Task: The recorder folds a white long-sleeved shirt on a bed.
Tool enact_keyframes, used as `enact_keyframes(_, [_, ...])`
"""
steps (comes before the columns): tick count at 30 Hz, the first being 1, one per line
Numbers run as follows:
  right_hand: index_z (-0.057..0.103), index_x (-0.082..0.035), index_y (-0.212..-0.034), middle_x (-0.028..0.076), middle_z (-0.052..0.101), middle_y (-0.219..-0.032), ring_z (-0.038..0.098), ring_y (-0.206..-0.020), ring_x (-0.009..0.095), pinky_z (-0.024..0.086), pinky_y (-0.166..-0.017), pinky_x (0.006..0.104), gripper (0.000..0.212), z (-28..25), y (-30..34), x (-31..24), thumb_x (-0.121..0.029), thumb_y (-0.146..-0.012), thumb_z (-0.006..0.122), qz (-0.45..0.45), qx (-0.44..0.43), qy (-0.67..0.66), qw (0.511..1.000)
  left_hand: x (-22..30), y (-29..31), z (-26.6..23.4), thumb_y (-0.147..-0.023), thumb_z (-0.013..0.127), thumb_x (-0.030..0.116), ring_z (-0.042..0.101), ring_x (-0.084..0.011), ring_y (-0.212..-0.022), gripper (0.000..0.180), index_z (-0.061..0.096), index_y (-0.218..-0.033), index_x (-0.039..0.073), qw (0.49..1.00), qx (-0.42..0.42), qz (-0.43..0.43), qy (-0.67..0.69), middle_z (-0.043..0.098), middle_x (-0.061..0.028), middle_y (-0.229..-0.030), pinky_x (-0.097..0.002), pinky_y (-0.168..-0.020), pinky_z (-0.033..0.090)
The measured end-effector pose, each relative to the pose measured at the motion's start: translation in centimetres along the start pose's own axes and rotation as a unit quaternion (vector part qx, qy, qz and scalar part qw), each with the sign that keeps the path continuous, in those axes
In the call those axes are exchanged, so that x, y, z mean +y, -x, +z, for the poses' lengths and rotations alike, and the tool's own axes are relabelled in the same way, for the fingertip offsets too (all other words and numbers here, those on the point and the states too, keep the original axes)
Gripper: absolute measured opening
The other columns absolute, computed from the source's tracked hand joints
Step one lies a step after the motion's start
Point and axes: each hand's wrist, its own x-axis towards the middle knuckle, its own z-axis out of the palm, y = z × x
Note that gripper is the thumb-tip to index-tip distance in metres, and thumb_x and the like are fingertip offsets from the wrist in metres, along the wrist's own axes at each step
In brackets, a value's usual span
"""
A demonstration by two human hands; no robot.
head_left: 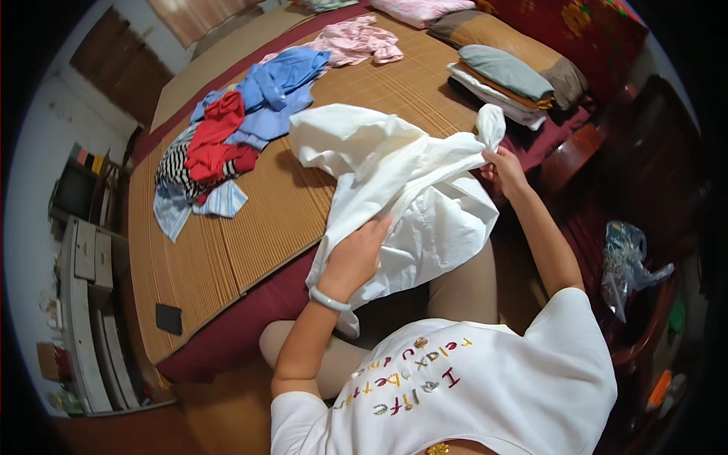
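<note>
A large white garment (409, 189) hangs in loose folds between my hands, over my lap and the edge of the bed; its exact kind is hard to make out. My right hand (503, 171) pinches it at its right end, where a bunched tip of cloth sticks up past the fingers. Lower and to the left, my left hand (358, 256) has its fingers closed into the folds, with the fingertips partly covered. A pale bangle (329, 299) circles the left wrist.
A loose heap with a red garment (216, 140), blue clothes (277, 83) and pink cloth (356, 42) lies on the bed mat (265, 201). Folded clothes (504, 80) are stacked at the back right. A black flat object (168, 319) lies near the mat's left corner. A wooden chair holds a plastic bag (626, 262).
</note>
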Motion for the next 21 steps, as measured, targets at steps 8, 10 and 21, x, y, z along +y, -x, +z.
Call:
enact_keyframes(8, [0.061, 0.0, -0.124, 0.006, 0.068, -0.114, 0.063, -0.1, 0.011, 0.051, -0.086, 0.0265, 0.044, -0.8, 8.7, 3.5, -0.032, -0.096, 0.074, -0.058, -0.043, 0.164, 0.984, 1.9, 5.7, 0.5, -0.078, 0.066, -0.002, 0.06, -0.0339, -0.115, 0.041, 0.07, -0.117, 0.008, 0.964, 0.212, -0.08, -0.138, 0.065, -0.011, -0.122, -0.0471, -0.098, 0.048])
enact_keyframes(10, [0.058, 0.002, -0.132, 0.01, 0.066, -0.127, 0.062, -0.114, 0.016, 0.049, -0.097, 0.0298, 0.052, 0.4, 9.6, 4.0, -0.028, -0.094, 0.077, -0.128, -0.085, 0.076, 0.985, 3.0, 8.3, 1.8, -0.077, 0.067, 0.0, 0.056, -0.0367, -0.121, 0.044, 0.07, -0.12, 0.009, 0.927, 0.269, -0.158, -0.209, 0.062, -0.012, -0.127, -0.0497, -0.104, 0.044])
enact_keyframes(21, [0.068, 0.0, -0.113, 0.007, 0.072, -0.103, 0.069, -0.089, 0.017, 0.055, -0.083, 0.0331, 0.021, 6.1, 5.6, 0.8, -0.01, -0.094, 0.066, -0.087, -0.069, -0.167, 0.98, 0.6, 15.4, 4.0, -0.101, 0.048, 0.004, 0.055, -0.0219, -0.101, 0.011, 0.05, -0.111, 0.0, 0.778, 0.484, -0.34, 0.211, 0.055, -0.0125, -0.109, -0.0339, -0.092, 0.045])
